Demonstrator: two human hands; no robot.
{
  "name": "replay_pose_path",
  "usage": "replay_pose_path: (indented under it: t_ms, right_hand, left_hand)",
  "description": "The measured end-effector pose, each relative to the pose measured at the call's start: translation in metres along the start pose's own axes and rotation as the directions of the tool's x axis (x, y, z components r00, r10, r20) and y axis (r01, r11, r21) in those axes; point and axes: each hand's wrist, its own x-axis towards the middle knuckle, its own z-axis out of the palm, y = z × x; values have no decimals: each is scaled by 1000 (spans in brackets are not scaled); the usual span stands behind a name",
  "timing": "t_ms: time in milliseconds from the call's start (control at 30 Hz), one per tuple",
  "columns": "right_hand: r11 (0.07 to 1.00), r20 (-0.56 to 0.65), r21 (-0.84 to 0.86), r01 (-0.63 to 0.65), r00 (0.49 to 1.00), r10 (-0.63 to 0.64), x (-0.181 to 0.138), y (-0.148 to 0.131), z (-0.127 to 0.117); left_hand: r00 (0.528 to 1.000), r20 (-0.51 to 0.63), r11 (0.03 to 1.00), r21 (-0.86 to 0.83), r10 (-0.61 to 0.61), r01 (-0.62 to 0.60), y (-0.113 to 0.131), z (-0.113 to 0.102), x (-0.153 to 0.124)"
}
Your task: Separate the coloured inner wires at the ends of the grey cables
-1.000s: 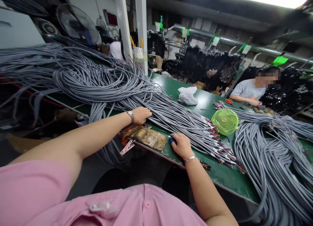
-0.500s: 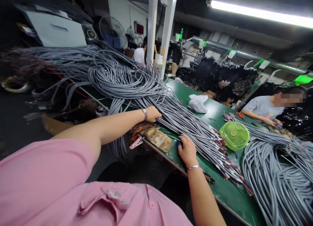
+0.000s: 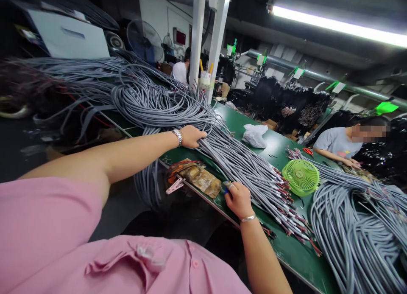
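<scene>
A thick bundle of grey cables [image 3: 241, 166] lies across the green table [image 3: 254, 120], its stripped ends with red and white wires [image 3: 292, 217] pointing right. My left hand [image 3: 192, 137] reaches out and grips several of these cables where the bundle leaves the big coiled heap [image 3: 140, 99]. My right hand [image 3: 238, 198] rests at the table's near edge, closed round a small tool with a blue handle [image 3: 226, 189], close beside the bundle.
A taped brown pad [image 3: 200, 179] and a pink clip [image 3: 174, 186] sit at the near edge. A green fan [image 3: 300, 177], a white plastic bag [image 3: 254, 135] and another grey cable heap [image 3: 356, 230] lie to the right. A person in grey [image 3: 340, 143] works opposite.
My left hand has shifted further up into the cable bundle and closed on it. My right hand has stayed at the table edge with the tool. The view has swung slightly.
</scene>
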Motion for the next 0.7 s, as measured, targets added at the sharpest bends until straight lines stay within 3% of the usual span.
replay_pose_path:
  t_ms: [100, 167, 233, 300, 400, 467, 533, 633, 700]
  right_hand:
    - [995, 31, -55, -81, 996, 83, 1, 3, 4]
    - [978, 14, -90, -190, 981, 192, 2, 7, 8]
    - [941, -8, -114, -318, 948, 320, 3, 13, 13]
    - [910, -18, -115, -399, 916, 400, 3, 19, 19]
    - [904, -85, -88, -418, 907, 411, 2, 27, 25]
    - [914, -180, -63, -401, 905, 385, 1, 32, 26]
    - [924, -264, -19, -381, 894, 363, -2, 36, 25]
    - [931, -314, 73, -357, 878, 362, -4, 38, 19]
    - [934, -289, 172, -313, 890, 352, -4, 35, 13]
  left_hand:
    - [960, -193, 979, -82, -201, 189, -10, -18, 4]
    - [868, -316, 920, -218, -383, 326, -15, -31, 8]
    - [806, -375, 881, -319, -457, 351, -14, -43, 9]
    - [860, -384, 925, -307, -335, 224, -2, -52, 5]
    - [958, -287, 977, -209, -18, -44, 36, -59, -11]
    - [970, -172, 965, -168, 172, -201, 69, -59, -23]
    - [952, -95, 935, -183, 290, -303, 99, -56, -33]
    - [955, -90, 917, -267, 284, -298, 125, -51, -41]
    - [970, -163, 904, -361, 181, -230, 125, -53, -45]
